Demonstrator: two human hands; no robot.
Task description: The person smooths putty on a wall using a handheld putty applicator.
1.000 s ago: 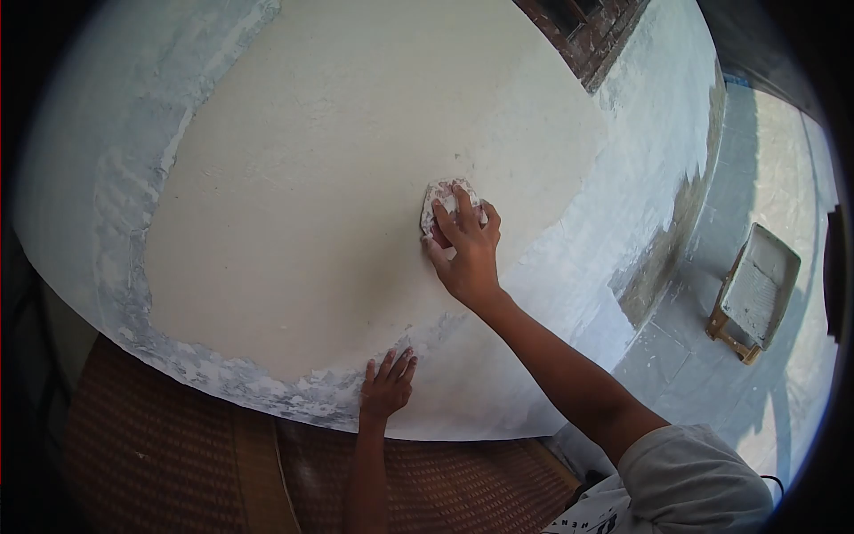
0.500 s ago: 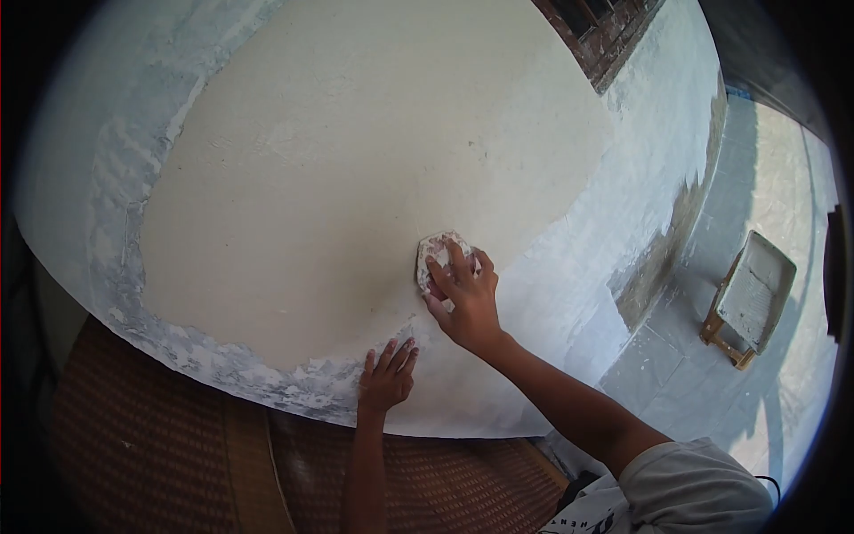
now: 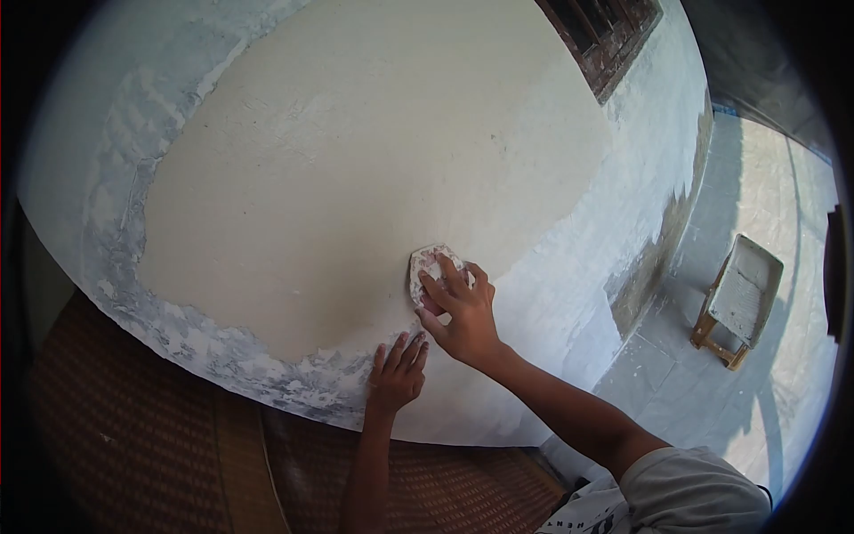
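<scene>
My right hand [image 3: 463, 313] grips a flat, roughly round pad [image 3: 431, 263], whitish with reddish patches, fingers spread over its back. The pad lies against the wall [image 3: 329, 178], on the lower part of a large smooth cream-coloured area. The pad's underside is hidden. Lower and to the left, my left hand [image 3: 397, 374] is open, its fingers stretched out on the wall near the edge of the cream area. A rough grey-and-white patchy band [image 3: 240, 358] runs along the wall's lower left, beside that hand.
A paint tray [image 3: 750, 289] with whitish residue stands on a small wooden stool [image 3: 719, 349] at the right, on the grey floor [image 3: 654, 360]. A dark wooden window frame [image 3: 607, 55] is at the top right. Brown woven panels [image 3: 151, 445] lie below the wall's edge.
My right hand has moved the pad a little down and left over the wall. My left hand stays by the lower edge. The view has shifted slightly.
</scene>
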